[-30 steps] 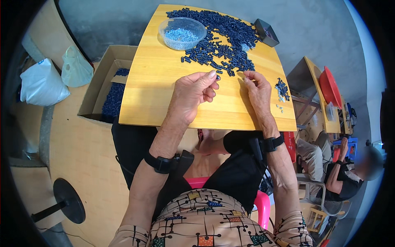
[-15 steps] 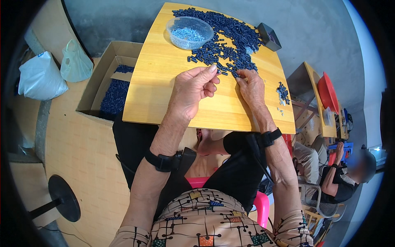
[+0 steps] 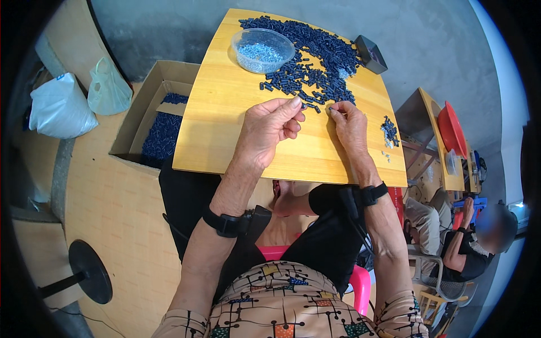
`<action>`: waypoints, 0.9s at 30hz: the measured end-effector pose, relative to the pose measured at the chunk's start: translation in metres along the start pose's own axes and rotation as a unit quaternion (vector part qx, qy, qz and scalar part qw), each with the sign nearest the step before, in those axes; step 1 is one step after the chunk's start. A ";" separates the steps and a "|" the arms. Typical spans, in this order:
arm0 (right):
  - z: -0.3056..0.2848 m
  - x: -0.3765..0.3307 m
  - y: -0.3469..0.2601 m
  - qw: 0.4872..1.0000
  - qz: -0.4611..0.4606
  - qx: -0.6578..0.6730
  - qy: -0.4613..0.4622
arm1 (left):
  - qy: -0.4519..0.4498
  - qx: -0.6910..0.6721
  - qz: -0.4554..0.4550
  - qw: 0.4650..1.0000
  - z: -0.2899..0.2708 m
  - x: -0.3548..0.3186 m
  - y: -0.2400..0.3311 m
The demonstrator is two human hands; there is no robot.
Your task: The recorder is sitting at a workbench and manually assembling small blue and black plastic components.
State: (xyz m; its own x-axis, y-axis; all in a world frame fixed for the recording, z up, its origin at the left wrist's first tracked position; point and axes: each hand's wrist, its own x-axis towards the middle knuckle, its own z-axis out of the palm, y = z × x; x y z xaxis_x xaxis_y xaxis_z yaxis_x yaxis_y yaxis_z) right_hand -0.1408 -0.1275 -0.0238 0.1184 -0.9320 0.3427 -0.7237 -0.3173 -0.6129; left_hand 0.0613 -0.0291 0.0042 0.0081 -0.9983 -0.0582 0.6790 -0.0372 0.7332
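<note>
My left hand [image 3: 271, 128] is closed above the near part of the wooden table [image 3: 214, 135], thumb pressed against the fingers. A small dark cylindrical piece shows at its fingertips. My right hand [image 3: 350, 128] is in a pinch just to the right, at the near edge of a pile of small dark cylindrical pieces [image 3: 324, 53]. What its fingertips hold, if anything, is too small to make out. A few loose dark pieces lie between the hands. Beyond them stands a clear round tub [image 3: 291, 44] with many tiny shiny pieces [image 3: 260, 53] in it.
A black open box [image 3: 372, 53] stands at the far right table corner. A small cluster of dark and shiny pieces [image 3: 389, 130] lies near the right edge. Left of the table, a cardboard box [image 3: 132, 129] holds more dark pieces. Another person [image 3: 459, 253] sits at the right.
My right hand has drawn back slightly from the edge of the pile, its fingers still pinched. My left hand stays nearly in place with the dark piece. The whole view has shifted slightly.
</note>
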 end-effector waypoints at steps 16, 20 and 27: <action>-0.011 -0.011 -0.006 0.982 0.070 0.173 -0.027 | 0.023 0.014 -0.007 1.000 0.000 0.002 -0.002; -0.010 -0.004 -0.004 0.999 0.027 0.037 -0.021 | 0.031 0.015 -0.009 0.999 -0.002 0.003 -0.003; -0.006 0.004 -0.010 0.998 -0.037 -0.045 -0.020 | 0.036 0.007 -0.010 0.999 -0.008 0.007 -0.007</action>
State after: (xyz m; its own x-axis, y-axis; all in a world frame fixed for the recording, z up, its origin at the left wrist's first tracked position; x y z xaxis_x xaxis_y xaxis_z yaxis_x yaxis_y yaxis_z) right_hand -0.1368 -0.1270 -0.0117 0.1996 -0.9135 0.3545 -0.7702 -0.3699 -0.5195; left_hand 0.0628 -0.0353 -0.0066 0.0478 -0.9915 -0.1214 0.6685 -0.0586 0.7414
